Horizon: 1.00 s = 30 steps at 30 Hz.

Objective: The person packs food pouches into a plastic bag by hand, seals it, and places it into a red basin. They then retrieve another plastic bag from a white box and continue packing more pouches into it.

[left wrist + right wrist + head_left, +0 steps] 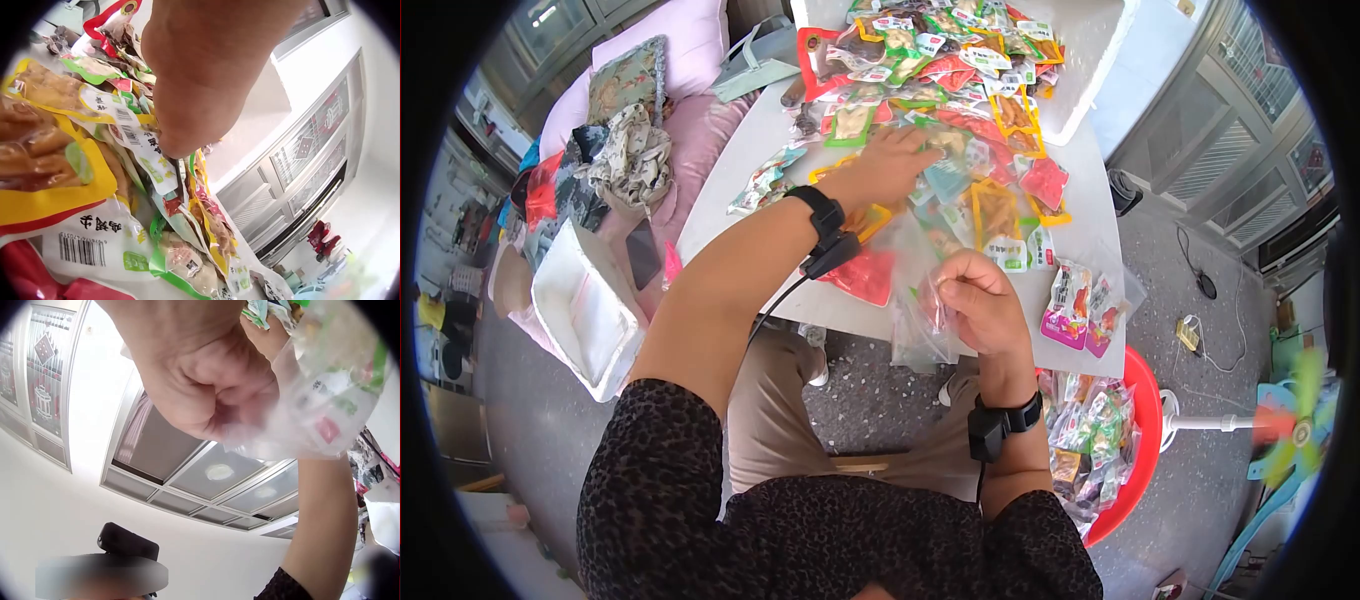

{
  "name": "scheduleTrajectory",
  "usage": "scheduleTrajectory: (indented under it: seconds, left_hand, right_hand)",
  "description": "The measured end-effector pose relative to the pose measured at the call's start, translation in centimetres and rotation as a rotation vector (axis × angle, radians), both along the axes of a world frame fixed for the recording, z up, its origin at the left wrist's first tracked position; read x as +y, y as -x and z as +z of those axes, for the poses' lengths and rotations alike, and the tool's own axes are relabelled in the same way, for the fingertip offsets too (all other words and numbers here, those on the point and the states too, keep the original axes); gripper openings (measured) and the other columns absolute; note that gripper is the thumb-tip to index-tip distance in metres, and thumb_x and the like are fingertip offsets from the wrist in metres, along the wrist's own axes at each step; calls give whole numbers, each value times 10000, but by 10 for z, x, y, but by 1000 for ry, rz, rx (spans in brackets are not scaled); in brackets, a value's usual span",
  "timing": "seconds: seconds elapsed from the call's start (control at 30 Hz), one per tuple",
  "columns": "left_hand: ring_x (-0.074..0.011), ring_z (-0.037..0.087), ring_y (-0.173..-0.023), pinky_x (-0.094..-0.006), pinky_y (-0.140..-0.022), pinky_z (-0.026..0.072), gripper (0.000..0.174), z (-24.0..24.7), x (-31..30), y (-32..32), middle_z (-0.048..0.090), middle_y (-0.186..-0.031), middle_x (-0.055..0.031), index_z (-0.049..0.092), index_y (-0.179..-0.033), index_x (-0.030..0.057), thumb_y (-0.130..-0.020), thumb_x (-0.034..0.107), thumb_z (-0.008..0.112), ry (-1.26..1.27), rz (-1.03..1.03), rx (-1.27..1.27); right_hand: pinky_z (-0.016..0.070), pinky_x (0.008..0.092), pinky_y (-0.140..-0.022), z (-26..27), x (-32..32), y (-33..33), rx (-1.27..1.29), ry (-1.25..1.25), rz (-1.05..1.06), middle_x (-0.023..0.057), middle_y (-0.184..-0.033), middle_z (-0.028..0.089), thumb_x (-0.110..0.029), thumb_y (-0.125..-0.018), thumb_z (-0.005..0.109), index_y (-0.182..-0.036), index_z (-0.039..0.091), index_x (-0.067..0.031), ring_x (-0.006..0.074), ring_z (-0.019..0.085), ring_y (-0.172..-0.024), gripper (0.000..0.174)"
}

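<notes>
In the head view the left hand [885, 165] lies over the pile of food packets [940, 70], fingers extended onto it. The left wrist view shows part of that hand [200, 75] against white and yellow packets [87, 240]; its fingertips are mostly hidden. Nearer the body, the right hand [985, 300] pinches a clear plastic bag [915, 335] between thumb and curled fingers. From the right wrist, the same hand [215, 387] grips the gathered edge of the clear bag [300, 434], with green, white and red printed packaging showing through it.
A white foam box [1090, 70] stands at the table's far right, and pink-and-white packets [1068, 300] lie near the right edge. Below is a red basin [1145, 440] of packets. An empty foam box [585, 310] is at left; a fan [1300, 430] spins at right.
</notes>
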<state>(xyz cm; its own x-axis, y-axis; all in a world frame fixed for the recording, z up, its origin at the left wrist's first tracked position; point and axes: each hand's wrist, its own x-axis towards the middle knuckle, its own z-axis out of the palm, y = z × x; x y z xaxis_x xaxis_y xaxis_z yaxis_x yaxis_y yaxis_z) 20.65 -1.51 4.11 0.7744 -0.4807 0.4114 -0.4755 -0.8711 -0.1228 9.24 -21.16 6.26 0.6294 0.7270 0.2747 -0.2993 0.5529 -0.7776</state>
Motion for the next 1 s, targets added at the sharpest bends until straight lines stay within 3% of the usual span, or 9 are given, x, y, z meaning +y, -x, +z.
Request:
scheduleTrajectory:
  seconds: [0.1, 0.2, 0.3, 0.5, 0.7, 0.8, 0.9, 1.0]
  left_hand:
    - [-251, 311, -1139, -428, -936, 225, 359, -11, -11, -23, 399, -1168, -110, 523, -1017, 145, -665, 98, 472, -87, -31, -41]
    - [-246, 298, -1151, -422, -948, 212, 228, -16, -16, -35, 398, -1173, -105, 577, -874, 109, -674, 129, 471, -178, -34, 96]
    - [-245, 302, -1150, -421, -948, 215, 150, -13, -15, -27, 404, -1170, -101, 585, -754, 81, -666, 155, 489, -240, -120, 9]
    - [-240, 335, -1125, -409, -939, 240, 190, 0, 7, 17, 429, -1139, -92, 567, -810, 90, -631, 139, 529, -213, -143, 114]
    - [-249, 431, -1016, -391, -867, 320, 224, -17, 42, 46, 469, -1063, -80, 549, -843, 90, -619, 75, 543, -118, -171, 176]
    - [-259, 440, -993, -367, -825, 355, 242, -19, 45, 61, 477, -1042, -89, 535, -873, 89, -633, 62, 523, 5, -107, 424]
    - [-238, 458, -945, -347, -739, 399, 265, -13, 41, 75, 473, -987, -76, 513, -890, 89, -626, 61, 521, -9, -241, 366]
    - [-234, 454, -957, -348, -748, 404, 241, -15, 42, 81, 474, -996, -77, 517, -864, 86, -625, 60, 526, -88, -231, 414]
  right_hand:
    - [367, 209, -498, 8, 7, -10, -56, -8, 51, 37, -652, 509, -58, -787, 480, -796, 476, -20, 85, 470, -557, 39]
    - [369, 207, -504, 17, 13, -17, -127, -12, 128, 29, -658, 497, -61, -794, 476, -790, 472, -20, 80, 468, -572, 41]
    - [371, 206, -514, 15, 8, -25, -198, -19, 165, 18, -664, 484, -63, -797, 476, -781, 468, -20, 73, 466, -591, 47]
    - [383, 207, -553, 17, -5, -32, -262, 26, 173, 8, -680, 480, -45, -785, 482, -777, 470, -14, 72, 467, -612, 34]
    - [390, 211, -564, 17, 6, -21, -381, 142, 261, 14, -692, 491, -26, -769, 475, -777, 475, -13, 75, 476, -630, 15]
    - [375, 210, -551, 20, 15, -12, -493, 219, 307, 15, -674, 492, -24, -768, 481, -772, 483, -8, 83, 466, -621, 17]
    - [375, 210, -549, 20, 18, -10, -501, 200, 328, 15, -678, 495, -28, -768, 485, -777, 486, -8, 85, 468, -620, 22]
    - [374, 209, -549, 21, 18, -12, -489, 195, 324, 19, -681, 498, -35, -769, 489, -773, 491, -8, 85, 466, -619, 27]
